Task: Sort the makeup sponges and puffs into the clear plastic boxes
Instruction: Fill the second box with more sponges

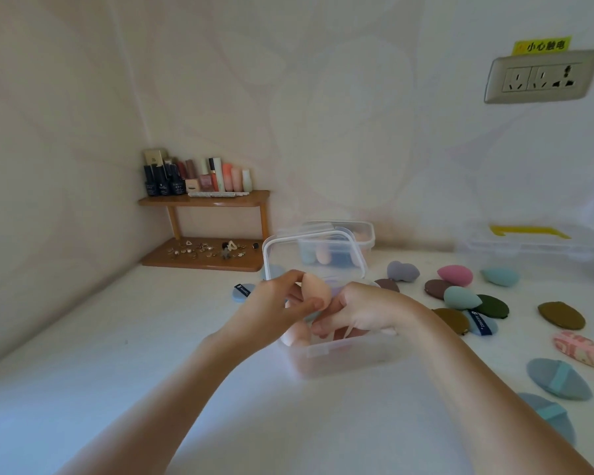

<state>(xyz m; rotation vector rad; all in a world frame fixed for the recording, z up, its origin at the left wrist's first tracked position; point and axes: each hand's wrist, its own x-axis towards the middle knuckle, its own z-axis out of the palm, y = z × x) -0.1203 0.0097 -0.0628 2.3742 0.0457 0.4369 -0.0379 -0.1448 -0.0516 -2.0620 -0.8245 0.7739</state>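
White tabletop (144,371): left hand (275,303) pinches a peach sponge (318,291) over the open box (340,353). Right hand (360,310) curls inside it, hold indeterminate. Placement step judged underway; next, lower and release.

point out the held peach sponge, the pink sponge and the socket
peach sponge (318,291), head view, on its bare rounded side
pink sponge (455,275), head view, on the middle of its top
socket (542,78), head view, on the middle of its faceplate

The box (340,356) is clear glossy plastic, the sponge (318,292) matt foam, the shelf (203,201) polished wood.
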